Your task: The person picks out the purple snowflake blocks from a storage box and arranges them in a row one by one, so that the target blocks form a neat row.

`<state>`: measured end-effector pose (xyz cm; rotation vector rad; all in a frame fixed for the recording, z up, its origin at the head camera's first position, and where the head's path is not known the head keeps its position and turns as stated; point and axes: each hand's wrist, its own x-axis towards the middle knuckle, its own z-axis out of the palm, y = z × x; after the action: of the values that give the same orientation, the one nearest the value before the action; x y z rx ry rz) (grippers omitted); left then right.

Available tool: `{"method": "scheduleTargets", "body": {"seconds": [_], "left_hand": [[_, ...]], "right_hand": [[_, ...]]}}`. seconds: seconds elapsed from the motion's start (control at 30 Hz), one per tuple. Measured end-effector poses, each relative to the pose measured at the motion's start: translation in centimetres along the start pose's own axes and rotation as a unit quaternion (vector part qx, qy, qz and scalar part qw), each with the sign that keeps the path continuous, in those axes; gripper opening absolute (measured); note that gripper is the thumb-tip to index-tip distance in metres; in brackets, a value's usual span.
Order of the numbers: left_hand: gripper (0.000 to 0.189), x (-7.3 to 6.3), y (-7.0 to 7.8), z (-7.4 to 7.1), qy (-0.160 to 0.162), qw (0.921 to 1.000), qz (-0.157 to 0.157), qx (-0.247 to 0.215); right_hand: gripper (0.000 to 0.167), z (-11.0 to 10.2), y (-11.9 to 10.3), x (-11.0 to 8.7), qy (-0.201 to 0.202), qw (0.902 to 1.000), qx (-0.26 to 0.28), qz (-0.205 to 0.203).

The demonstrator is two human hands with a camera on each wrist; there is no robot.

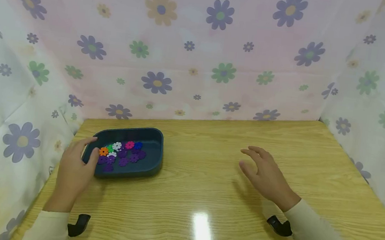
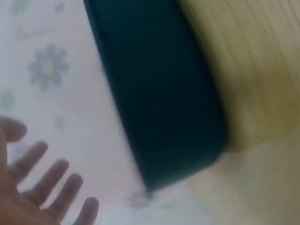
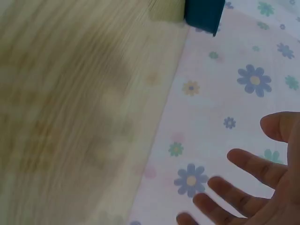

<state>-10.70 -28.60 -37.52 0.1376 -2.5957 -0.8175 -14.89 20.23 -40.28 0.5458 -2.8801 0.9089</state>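
Observation:
A dark teal tray [image 1: 152,169] stands at the left of the table, with several small flower-shaped plastic pieces lying in it. Most are purple, such as the one [image 1: 123,162] near the middle; an orange piece [image 1: 103,151], a pink piece [image 1: 130,145] and a blue piece [image 1: 138,145] lie among white and green ones. By the tray's left end is my left hand [image 1: 77,166], fingers spread and holding nothing; the left wrist view shows the tray's outer wall [image 2: 159,93] beside it. Over the table's right side hovers my right hand [image 1: 267,178], its fingers loosely extended around nothing.
The wooden table [image 1: 195,160] reaches back to a flower-printed cloth [image 1: 192,56], which also hangs at both sides. A black wrist strap part [image 1: 279,226] shows under the right forearm, and another black part [image 1: 78,225] by the left. A light reflection streaks the table's front.

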Motion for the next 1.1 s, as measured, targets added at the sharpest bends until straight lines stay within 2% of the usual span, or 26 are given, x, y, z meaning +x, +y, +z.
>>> {"method": "scheduleTargets", "body": {"seconds": [0.07,0.1,0.17,0.23,0.3,0.37,0.47,0.53,0.63,0.8,1.1], "left_hand": [[0.042,0.3,-1.5,0.0,0.007,0.9958,-0.073,-0.055],[0.045,0.4,-2.3,-0.1,0.003,0.9902,-0.114,-0.080],[0.050,0.6,-3.7,-0.1,-0.014,0.9754,-0.185,-0.119],[0.056,0.8,-4.8,-0.1,-0.051,0.9599,-0.240,-0.135],[0.060,0.9,-5.7,0.0,-0.091,0.9439,-0.274,-0.161],[0.062,1.1,-6.2,0.1,-0.131,0.9259,-0.293,-0.199],[0.064,1.3,-6.8,0.5,-0.178,0.8969,-0.308,-0.263],[0.063,1.3,-7.1,0.8,-0.197,0.8829,-0.316,-0.286],[0.063,1.2,-7.5,1.1,-0.204,0.8793,-0.316,-0.292],[0.064,0.8,-7.9,1.3,-0.202,0.8837,-0.308,-0.289],[0.066,0.4,-8.1,2.0,-0.191,0.8693,-0.319,-0.326]], "right_hand": [[0.043,0.4,-0.4,-0.2,0.001,0.9992,0.040,-0.003],[0.039,0.6,-0.6,-0.3,0.003,0.9985,0.055,-0.008],[0.031,1.0,-1.1,-0.3,0.011,0.9968,0.076,-0.022],[0.024,1.6,-1.7,-0.2,0.016,0.9948,0.091,-0.041],[0.016,2.2,-2.4,0.3,0.012,0.9922,0.112,-0.055],[0.009,2.9,-3.1,0.8,0.001,0.9894,0.133,-0.058],[0.005,3.9,-4.3,1.8,-0.028,0.9843,0.167,-0.050],[0.005,4.5,-5.3,2.6,-0.049,0.9811,0.182,-0.043],[0.009,5.2,-6.7,4.0,-0.077,0.9755,0.201,-0.047],[0.012,5.8,-8.8,5.6,-0.100,0.9697,0.214,-0.063],[0.008,6.4,-9.8,6.6,-0.098,0.9686,0.220,-0.061]]}}
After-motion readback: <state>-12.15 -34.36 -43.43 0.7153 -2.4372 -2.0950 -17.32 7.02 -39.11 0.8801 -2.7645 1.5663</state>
